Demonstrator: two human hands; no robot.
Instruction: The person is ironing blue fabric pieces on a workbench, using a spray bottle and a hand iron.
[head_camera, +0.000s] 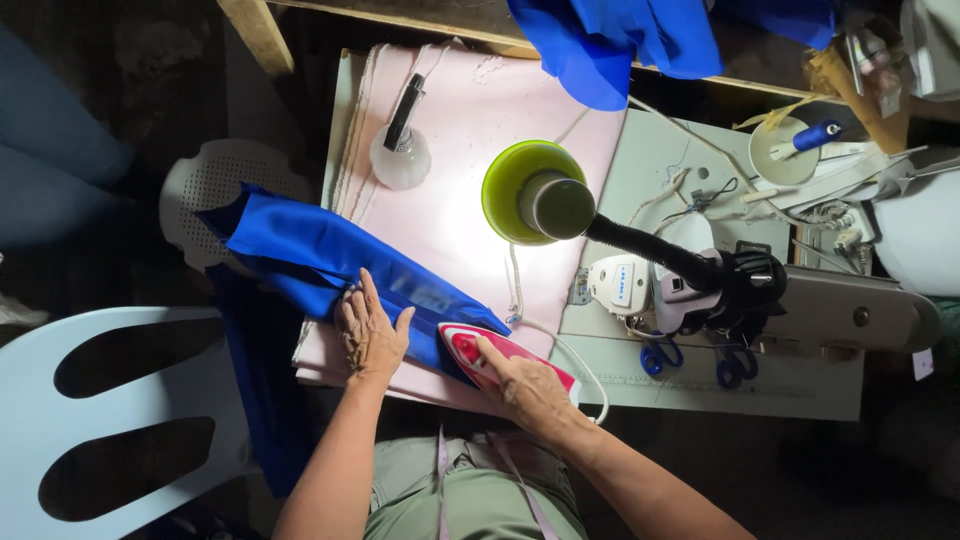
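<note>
Your left hand (368, 335) lies flat, fingers spread, on the folded strip of bright blue fabric (330, 255) stretched across the pale pink padded board (470, 110), while your right hand (522, 385) grips the red-and-white electric iron (470, 352) at the cloth's near end, under the green-shaded lamp (530, 190)

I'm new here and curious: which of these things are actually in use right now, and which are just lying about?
In use:
- left hand flat on the blue cloth
- right hand on the red iron
- pink pad
- green lamp

Lying about:
- spray bottle
- sewing machine
- blue-handled scissors
- white plastic chair
</note>
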